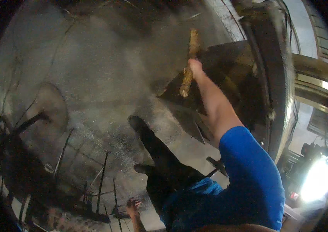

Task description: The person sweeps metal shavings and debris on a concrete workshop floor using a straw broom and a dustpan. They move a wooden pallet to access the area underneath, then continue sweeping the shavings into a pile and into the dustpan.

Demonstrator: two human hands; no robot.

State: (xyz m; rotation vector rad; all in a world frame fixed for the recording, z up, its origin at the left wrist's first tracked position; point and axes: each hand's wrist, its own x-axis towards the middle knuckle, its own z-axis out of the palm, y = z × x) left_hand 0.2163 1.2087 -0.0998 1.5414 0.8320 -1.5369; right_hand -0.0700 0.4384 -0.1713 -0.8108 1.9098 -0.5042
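Note:
My right hand (195, 66) is closed round the middle of a long, rough, yellow-brown bar (187, 83), which looks like a brush or a coarse piece of wood. Blur hides its exact kind. Both ends of the bar stick out past the fist, above the edge of a dark metal bin or hopper (226, 69). Low in the view, my left hand (133, 207) hangs by my side with its fingers loosely apart and nothing visible in them. Nearest to it are thin dark metal legs (115, 201).
A dark machine frame (274, 77) rises along the right. Thin-legged dark metal racks or stands (36, 170) are at the lower left, by a round disc-like base (49, 104). Grey concrete floor (106, 77) lies ahead, and a bright light (318, 179) glares at the right.

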